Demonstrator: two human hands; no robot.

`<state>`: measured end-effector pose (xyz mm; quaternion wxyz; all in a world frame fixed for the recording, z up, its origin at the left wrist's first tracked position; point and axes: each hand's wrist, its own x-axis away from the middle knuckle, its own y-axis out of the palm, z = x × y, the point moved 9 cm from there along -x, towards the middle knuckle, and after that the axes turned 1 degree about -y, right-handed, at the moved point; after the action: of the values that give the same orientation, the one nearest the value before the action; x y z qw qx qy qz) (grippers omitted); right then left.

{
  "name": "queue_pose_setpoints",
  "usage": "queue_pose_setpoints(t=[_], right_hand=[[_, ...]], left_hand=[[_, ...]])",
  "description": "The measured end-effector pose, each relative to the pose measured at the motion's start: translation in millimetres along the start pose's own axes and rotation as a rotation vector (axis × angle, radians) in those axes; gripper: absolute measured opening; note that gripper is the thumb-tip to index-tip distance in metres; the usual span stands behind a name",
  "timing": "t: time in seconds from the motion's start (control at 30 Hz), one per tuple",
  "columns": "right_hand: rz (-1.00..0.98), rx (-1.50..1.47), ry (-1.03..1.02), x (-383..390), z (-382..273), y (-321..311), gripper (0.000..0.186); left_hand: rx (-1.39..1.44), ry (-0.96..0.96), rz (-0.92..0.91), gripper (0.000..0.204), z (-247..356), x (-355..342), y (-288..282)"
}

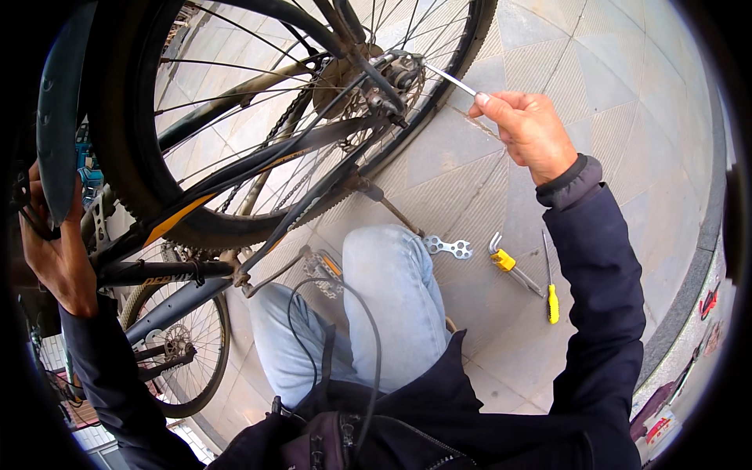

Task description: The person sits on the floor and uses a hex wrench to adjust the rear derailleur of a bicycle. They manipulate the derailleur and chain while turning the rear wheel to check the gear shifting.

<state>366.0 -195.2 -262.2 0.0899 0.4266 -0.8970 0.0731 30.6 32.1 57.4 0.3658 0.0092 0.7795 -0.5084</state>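
My right hand [533, 129] pinches a slim silver rod, which looks like a hex key [452, 79]. Its far end meets the brake caliper [403, 72] near the hub of the bicycle's rear wheel [129, 117]. At the far left, my left hand [59, 262] is wrapped around the narrow end of the dark bicycle saddle [59, 117], its fingertips partly hidden. On the paving by my knee lie a flat multi-hole wrench [450, 247], a hex key set in a yellow holder [504, 260] and a yellow-handled screwdriver [553, 304].
The bicycle frame [180, 270] slants across the left side, with a pedal [323, 270] beside my knees. A second spoked wheel [223, 345] shows lower left. A dark cord [376, 337] loops over my lap. Stone edging [681, 313] curves along the right, with red-handled tools [709, 301] beyond it.
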Motion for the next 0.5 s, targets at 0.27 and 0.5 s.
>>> queue_pose_setpoints(t=[0.27, 0.5], right_hand=[[0.086, 0.24, -0.209, 1, -11, -3, 0.031], [0.175, 0.294, -0.329, 3, -14, -3, 0.03]], left_hand=[[-0.026, 0.063, 0.038, 0.044, -3, 5, 2], [-0.044, 0.09, 0.029, 0.042, -2, 4, -2]])
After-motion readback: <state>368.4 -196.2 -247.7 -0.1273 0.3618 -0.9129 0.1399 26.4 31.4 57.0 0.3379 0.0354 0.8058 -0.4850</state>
